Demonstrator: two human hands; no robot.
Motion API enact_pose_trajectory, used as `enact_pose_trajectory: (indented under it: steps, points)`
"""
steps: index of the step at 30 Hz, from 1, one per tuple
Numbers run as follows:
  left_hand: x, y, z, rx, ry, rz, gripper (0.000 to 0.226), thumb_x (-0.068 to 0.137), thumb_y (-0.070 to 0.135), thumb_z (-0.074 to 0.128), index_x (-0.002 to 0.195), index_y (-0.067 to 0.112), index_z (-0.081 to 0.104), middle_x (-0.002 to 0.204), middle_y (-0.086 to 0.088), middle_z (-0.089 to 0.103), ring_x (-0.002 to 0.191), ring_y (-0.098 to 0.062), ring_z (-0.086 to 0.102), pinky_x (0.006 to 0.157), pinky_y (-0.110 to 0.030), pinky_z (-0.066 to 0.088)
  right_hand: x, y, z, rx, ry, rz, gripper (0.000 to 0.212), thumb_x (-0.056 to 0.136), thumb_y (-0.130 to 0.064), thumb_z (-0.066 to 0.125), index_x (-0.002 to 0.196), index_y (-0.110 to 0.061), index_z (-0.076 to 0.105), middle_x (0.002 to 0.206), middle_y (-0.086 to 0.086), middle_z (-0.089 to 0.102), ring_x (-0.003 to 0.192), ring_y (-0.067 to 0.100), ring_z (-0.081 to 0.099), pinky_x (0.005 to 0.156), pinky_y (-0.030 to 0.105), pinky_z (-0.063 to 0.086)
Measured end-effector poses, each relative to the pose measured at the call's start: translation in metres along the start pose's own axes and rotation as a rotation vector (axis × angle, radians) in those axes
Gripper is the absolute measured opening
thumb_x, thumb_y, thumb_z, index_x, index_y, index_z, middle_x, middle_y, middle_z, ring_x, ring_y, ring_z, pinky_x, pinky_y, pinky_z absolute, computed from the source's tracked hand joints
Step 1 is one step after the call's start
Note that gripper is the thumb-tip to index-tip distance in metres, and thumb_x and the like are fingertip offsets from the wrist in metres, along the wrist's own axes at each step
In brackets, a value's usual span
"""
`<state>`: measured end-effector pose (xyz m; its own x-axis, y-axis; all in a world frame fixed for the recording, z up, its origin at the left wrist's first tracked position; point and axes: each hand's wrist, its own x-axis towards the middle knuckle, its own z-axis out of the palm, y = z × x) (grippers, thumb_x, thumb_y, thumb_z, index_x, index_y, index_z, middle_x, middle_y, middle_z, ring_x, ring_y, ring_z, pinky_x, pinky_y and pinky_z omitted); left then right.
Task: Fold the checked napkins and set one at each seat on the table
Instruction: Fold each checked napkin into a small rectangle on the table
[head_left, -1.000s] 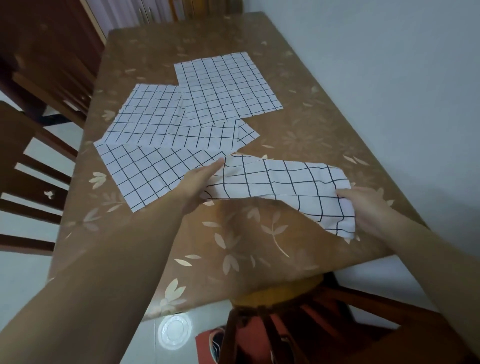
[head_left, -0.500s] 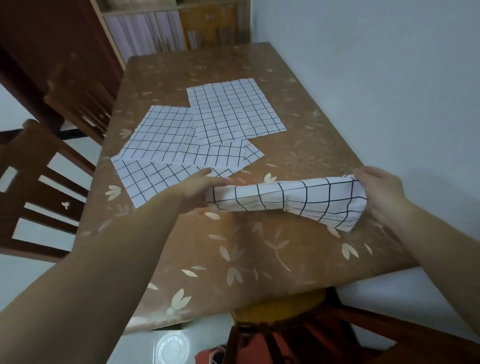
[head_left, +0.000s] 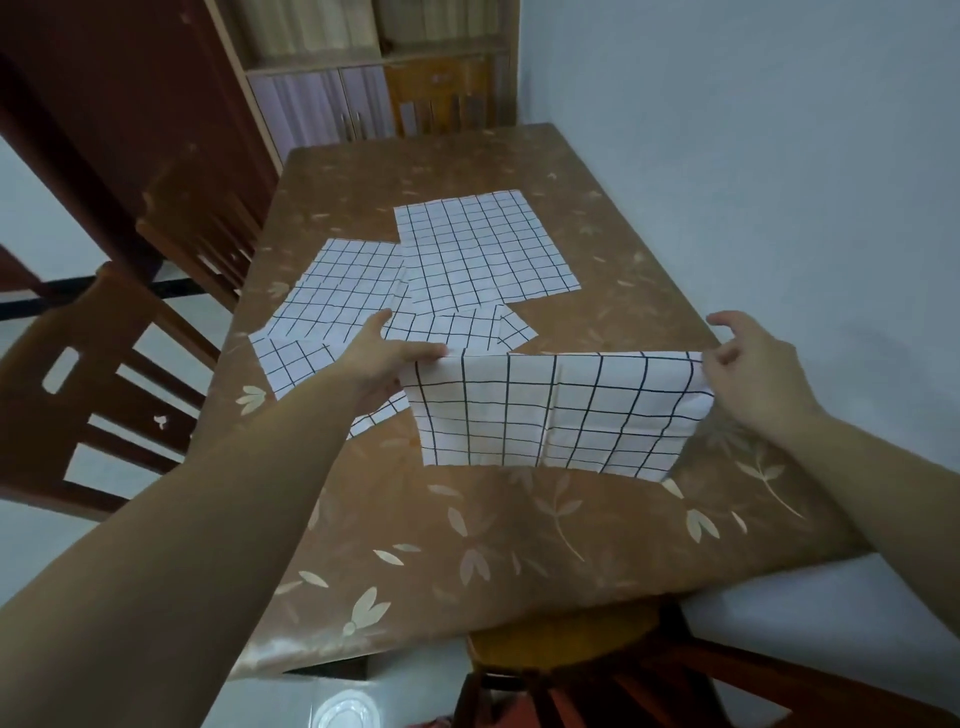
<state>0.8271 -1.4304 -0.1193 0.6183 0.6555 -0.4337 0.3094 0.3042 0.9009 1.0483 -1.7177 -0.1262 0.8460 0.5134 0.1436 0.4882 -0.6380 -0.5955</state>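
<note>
- I'm holding one checked napkin (head_left: 561, 410) up by its top edge over the near half of the worktop (head_left: 519, 545). It's hanging like a little curtain with a crease running down the middle.
- Can't tell if its bottom edge is touching the worktop or just floating above it.
- My left hand (head_left: 387, 364) is pinching the top left corner, with the fingers (head_left: 434, 355) pressed together right on the edge.
- My right hand (head_left: 753, 374) is pinching the top right corner at the thumb side, while the other fingers (head_left: 727, 318) are sticking up loose and spread.
- Four more checked napkins are lying flat further back, overlapping each other in a loose cluster:
- the farthest napkin (head_left: 478, 249) is sitting mid-worktop
- the left napkin (head_left: 343, 291) is tucking under its edge
- the middle napkin (head_left: 457, 327) is peeking out just behind my left hand
- the nearest flat napkin (head_left: 296, 364) is lying partly under my left wrist
- A wooden chair (head_left: 93, 395) is standing along the left side, another chair (head_left: 202, 244) is sitting beyond it, and a third chair (head_left: 571, 654) is tucked in at the near end.
- A cabinet (head_left: 374, 104) is standing past the far end, and the right side is running along a pale wall (head_left: 753, 156).
</note>
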Motion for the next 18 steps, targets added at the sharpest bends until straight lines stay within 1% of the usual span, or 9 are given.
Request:
enact_pose_trajectory:
  steps: [3,6,8,9,11,13,15,17,18]
  points:
    - [-0.004,-0.001,-0.003,0.005,0.057,0.015,0.099,0.077,0.003,0.078,0.153,0.027,0.019,0.101,-0.011,0.063,0.072,-0.018,0.067,0.060,-0.026,0.056,0.001,0.001,0.007,-0.112,-0.019,-0.040,0.041,0.094,-0.010,0.043,0.135,-0.012,0.050,0.078,0.015,0.065,0.078,0.036,0.058,0.074,0.036,0.045]
    - [-0.006,-0.003,-0.008,-0.005,0.096,0.036,0.101,0.076,0.004,0.079,0.153,0.027,0.019,0.105,-0.012,0.068,0.073,-0.017,0.068,0.060,-0.027,0.054,0.000,-0.003,0.013,0.076,-0.098,0.050,0.040,0.093,-0.012,0.048,0.133,-0.015,0.051,0.079,0.005,0.061,0.078,0.024,0.056,0.075,0.031,0.038]
    - [-0.007,-0.005,-0.012,-0.020,0.104,0.053,0.102,0.075,0.003,0.080,0.153,0.027,0.019,0.117,-0.015,0.066,0.080,-0.019,0.069,0.063,-0.028,0.055,-0.002,-0.007,0.016,0.176,-0.171,0.114,0.049,0.087,-0.013,0.058,0.135,-0.017,0.047,0.086,0.004,0.061,0.088,0.020,0.056,0.079,0.029,0.036]
    - [-0.007,-0.007,-0.015,-0.027,0.104,0.059,0.103,0.074,0.003,0.081,0.153,0.028,0.019,0.126,-0.017,0.061,0.085,-0.021,0.069,0.065,-0.030,0.055,-0.003,-0.009,0.018,0.173,-0.190,0.121,0.055,0.084,-0.012,0.062,0.136,-0.018,0.046,0.088,0.005,0.061,0.092,0.019,0.056,0.081,0.029,0.037]
    - [-0.007,-0.010,-0.019,-0.028,0.109,0.069,0.103,0.073,0.004,0.082,0.152,0.030,0.021,0.137,-0.019,0.053,0.095,-0.024,0.069,0.072,-0.032,0.056,-0.005,-0.011,0.023,0.083,-0.175,0.098,0.059,0.082,-0.011,0.064,0.137,-0.017,0.045,0.097,0.009,0.063,0.099,0.022,0.056,0.084,0.031,0.042]
    - [-0.008,-0.012,-0.022,-0.017,0.116,0.069,0.102,0.073,0.005,0.082,0.151,0.031,0.023,0.140,-0.017,0.049,0.098,-0.024,0.068,0.079,-0.035,0.056,-0.007,-0.014,0.027,-0.075,-0.135,0.029,0.055,0.083,-0.013,0.061,0.136,-0.015,0.046,0.109,0.016,0.065,0.104,0.032,0.058,0.087,0.037,0.047]
    - [-0.010,-0.015,-0.024,-0.002,0.115,0.069,0.101,0.073,0.005,0.083,0.151,0.032,0.024,0.139,-0.015,0.049,0.097,-0.021,0.067,0.081,-0.035,0.056,-0.006,-0.015,0.031,-0.213,-0.107,-0.029,0.048,0.086,-0.012,0.057,0.132,-0.010,0.048,0.101,0.018,0.066,0.095,0.037,0.059,0.081,0.040,0.049]
    - [-0.010,-0.016,-0.028,0.005,0.126,0.071,0.100,0.072,0.005,0.083,0.150,0.032,0.026,0.136,-0.013,0.051,0.096,-0.019,0.067,0.079,-0.033,0.056,-0.003,-0.014,0.034,-0.260,-0.096,-0.071,0.040,0.086,-0.011,0.052,0.126,-0.008,0.050,0.086,0.018,0.064,0.082,0.038,0.058,0.073,0.041,0.051]
    - [-0.011,-0.016,-0.030,0.013,0.135,0.072,0.100,0.071,0.005,0.084,0.150,0.032,0.028,0.133,-0.011,0.052,0.097,-0.019,0.067,0.081,-0.034,0.055,-0.001,-0.013,0.035,-0.255,-0.088,-0.072,0.038,0.087,-0.011,0.050,0.124,-0.007,0.051,0.083,0.018,0.064,0.079,0.038,0.058,0.071,0.041,0.051]
